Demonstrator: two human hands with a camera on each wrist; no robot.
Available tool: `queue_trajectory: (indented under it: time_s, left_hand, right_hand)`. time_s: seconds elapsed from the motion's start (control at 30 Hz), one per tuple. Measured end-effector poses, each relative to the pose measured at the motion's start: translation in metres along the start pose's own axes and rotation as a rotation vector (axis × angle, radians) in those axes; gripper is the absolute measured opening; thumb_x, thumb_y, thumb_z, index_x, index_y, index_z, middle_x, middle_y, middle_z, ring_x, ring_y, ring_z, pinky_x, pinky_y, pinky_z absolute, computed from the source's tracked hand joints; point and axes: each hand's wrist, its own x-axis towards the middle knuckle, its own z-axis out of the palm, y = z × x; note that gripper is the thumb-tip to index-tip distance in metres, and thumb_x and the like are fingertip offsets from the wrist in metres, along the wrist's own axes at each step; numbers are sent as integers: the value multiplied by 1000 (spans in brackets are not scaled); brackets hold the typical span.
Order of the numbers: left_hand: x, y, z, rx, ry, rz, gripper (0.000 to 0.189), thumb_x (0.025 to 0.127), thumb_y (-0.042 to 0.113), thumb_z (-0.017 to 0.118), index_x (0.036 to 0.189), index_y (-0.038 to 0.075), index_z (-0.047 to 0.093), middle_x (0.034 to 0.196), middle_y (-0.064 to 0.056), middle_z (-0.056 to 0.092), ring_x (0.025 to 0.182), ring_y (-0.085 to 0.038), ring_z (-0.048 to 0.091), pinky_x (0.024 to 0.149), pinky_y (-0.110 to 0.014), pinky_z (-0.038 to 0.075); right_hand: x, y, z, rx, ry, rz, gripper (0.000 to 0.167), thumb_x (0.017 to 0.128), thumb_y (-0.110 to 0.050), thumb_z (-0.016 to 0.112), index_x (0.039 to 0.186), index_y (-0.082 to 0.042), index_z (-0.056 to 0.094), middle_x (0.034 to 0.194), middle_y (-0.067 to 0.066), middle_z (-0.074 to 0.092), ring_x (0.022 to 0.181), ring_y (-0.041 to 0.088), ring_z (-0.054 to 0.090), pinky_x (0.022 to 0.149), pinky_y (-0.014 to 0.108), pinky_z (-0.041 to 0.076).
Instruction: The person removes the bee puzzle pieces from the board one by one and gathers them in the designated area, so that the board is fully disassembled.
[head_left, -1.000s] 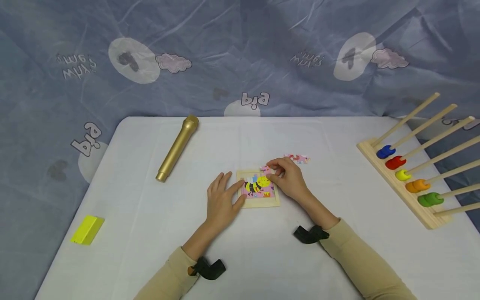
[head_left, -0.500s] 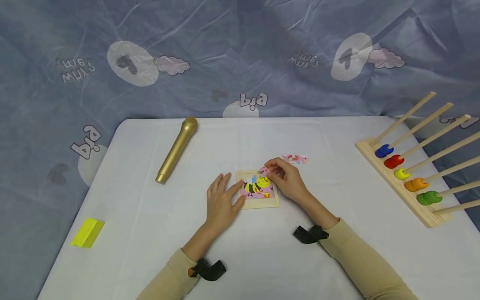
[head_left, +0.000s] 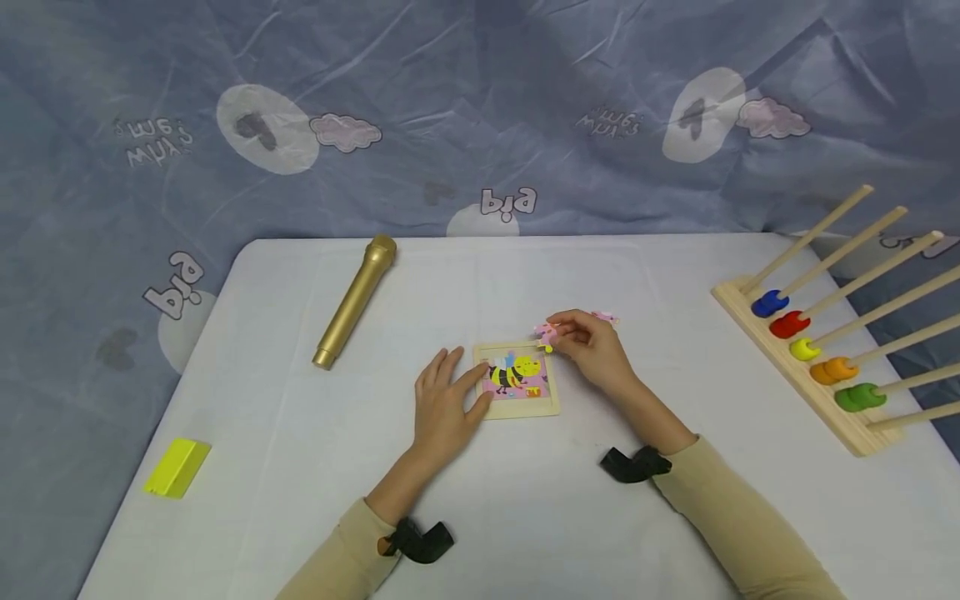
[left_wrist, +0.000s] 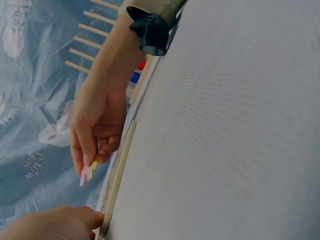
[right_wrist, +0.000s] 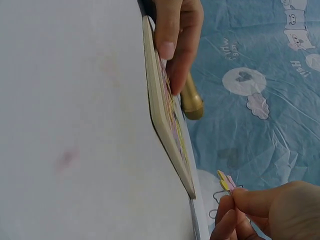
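Here's the right hand, thumb and fingertips pinching a pink piece with a dab of yellow, holding it up off the puzzle, by the top-right corner! The left hand is spread wide, fingers relaxed, index finger and thumb touching the puzzle's left side. The puzzle lies flat mid-table, a yellow-and-black bee showing inside its pale frame. Just beyond the right hand, partly covered by it, another pink piece peeks out. Far left, a yellow block; nearer, a gold microphone; over right, the bead rack.
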Motion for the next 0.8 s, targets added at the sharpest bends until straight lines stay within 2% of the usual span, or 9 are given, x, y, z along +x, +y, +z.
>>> queue_trajectory:
  time_s: [0.1,0.2,0.37,0.5,0.67,0.8]
  left_hand:
    - [0,1,1,4,2,7,38,87,27,71,123,16,69,146,-17,48,140,-37,33,110,-56,25]
    - [-1,1,1,8,9,16,38,86,27,71,123,15,70,145,-18,48,140,-38,34,109,-57,26]
    - [-1,0,1,8,9,14,38,87,27,70,123,15,69,145,-18,48,140,-37,33,110,-57,25]
    - [-1,-1,2,5,15,20,38,87,27,70,123,15,69,145,-18,48,140,-38,34,110,-57,25]
    - [-1,-1,2,0,18,21,38,87,27,70,123,15,69,145,-18,48,139,-38,34,110,-57,25]
    - [-1,-1,2,0,5,11,38,88,27,69,124,16,69,146,-18,47,141,-38,32,111,-57,24]
  right_hand:
    - [1,7,-16,-6,29,-5,27,89,0,66,116,2,66,95,19,61,73,6,55,62,14,48]
    - [2,14,-35,-36,95,-2,26,90,0,65,116,3,66,92,14,60,70,5,55,58,14,48]
    - [5,23,-66,-66,233,47,27,91,-6,66,117,2,67,85,-3,59,67,1,54,58,14,48]
    - [6,29,-84,-89,313,105,29,92,-8,66,118,1,66,79,-14,58,69,-1,53,59,13,49]
    - [7,36,-94,-100,341,144,29,92,-7,65,119,3,66,76,-18,57,68,-3,52,59,10,47]
    - [8,41,-95,-113,327,160,28,92,-5,63,118,4,66,76,-19,57,67,-4,52,58,10,45]
